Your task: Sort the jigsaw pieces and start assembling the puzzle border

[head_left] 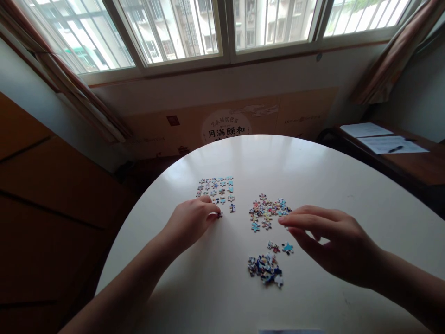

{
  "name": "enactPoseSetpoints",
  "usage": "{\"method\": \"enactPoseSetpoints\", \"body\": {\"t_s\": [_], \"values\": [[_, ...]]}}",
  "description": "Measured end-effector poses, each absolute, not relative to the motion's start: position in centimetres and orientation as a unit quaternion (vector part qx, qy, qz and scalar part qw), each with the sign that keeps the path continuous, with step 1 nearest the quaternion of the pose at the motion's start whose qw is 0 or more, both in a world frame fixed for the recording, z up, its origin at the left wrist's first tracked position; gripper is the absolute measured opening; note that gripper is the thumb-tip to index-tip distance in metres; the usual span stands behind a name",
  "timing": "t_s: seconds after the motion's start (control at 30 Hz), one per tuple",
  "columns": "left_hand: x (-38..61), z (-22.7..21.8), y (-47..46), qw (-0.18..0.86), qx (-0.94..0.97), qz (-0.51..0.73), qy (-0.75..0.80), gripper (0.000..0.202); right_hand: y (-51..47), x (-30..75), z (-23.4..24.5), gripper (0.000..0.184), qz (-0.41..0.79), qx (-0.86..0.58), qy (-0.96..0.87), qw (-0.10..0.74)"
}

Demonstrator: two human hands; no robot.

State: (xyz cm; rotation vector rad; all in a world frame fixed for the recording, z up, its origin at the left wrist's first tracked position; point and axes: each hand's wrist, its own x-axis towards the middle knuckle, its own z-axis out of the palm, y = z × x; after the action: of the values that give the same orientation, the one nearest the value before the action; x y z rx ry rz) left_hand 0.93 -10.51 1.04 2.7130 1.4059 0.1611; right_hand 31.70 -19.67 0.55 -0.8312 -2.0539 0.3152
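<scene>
In the head view, the left hand [189,220] pinched a small puzzle piece [220,215] between thumb and fingertips, beside the near edge of the neat rows of pieces [215,185] on the white table [167,297]. The right hand [333,241] was at the right edge of the colourful loose pile [267,208], fingers extended (whether they gripped a piece, I could not tell). A darker heap [266,269] lay nearer the person, with a blue piece [288,248] just beyond it, to the right.
</scene>
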Motion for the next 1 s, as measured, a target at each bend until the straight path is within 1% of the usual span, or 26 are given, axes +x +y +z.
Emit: {"method": "enactPoseSetpoints", "body": {"t_s": [0.1, 0.23, 0.4, 0.57, 0.7, 0.77, 0.83, 0.9, 1.0], "values": [[1.5, 0.5, -10.7, 0.044, 0.881, 0.063, 0.466, 0.021, -19.3, 33.1, 1.3, 0.040, 0.063, -0.372, -0.812, 0.445], [1.9, -0.1, -10.7, 0.034, 0.877, 0.097, 0.469, 0.021, -18.1, 35.1, 1.7, 0.030, 0.037, -0.431, -0.765, 0.477], [1.9, -0.4, -10.4, 0.031, 0.872, 0.106, 0.476, 0.021, -15.5, 36.5, -0.7, 0.020, 0.027, -0.466, -0.739, 0.486], [1.9, -0.8, -10.2, 0.037, 0.869, 0.107, 0.481, 0.020, -14.0, 36.2, -3.3, 0.017, 0.086, -0.505, -0.695, 0.505], [2.1, -1.3, -9.9, 0.046, 0.865, 0.120, 0.486, 0.018, -14.3, 35.5, -4.0, 0.018, 0.110, -0.470, -0.711, 0.512], [2.1, -1.4, -9.8, 0.046, 0.865, 0.123, 0.485, 0.018, -14.7, 35.1, -3.8, 0.020, 0.121, -0.419, -0.754, 0.491], [2.0, -1.5, -9.8, 0.044, 0.866, 0.125, 0.482, 0.018, -15.1, 34.7, -3.3, 0.023, 0.141, -0.360, -0.809, 0.443], [1.9, -1.4, -9.8, 0.042, 0.869, 0.133, 0.475, 0.017, -15.6, 34.4, -2.7, 0.024, 0.153, -0.317, -0.862, 0.365], [1.9, -1.1, -10.0, 0.030, 0.883, 0.162, 0.440, 0.014, -16.4, 34.0, -1.8, 0.022, 0.150, -0.293, -0.914, 0.237]]}}
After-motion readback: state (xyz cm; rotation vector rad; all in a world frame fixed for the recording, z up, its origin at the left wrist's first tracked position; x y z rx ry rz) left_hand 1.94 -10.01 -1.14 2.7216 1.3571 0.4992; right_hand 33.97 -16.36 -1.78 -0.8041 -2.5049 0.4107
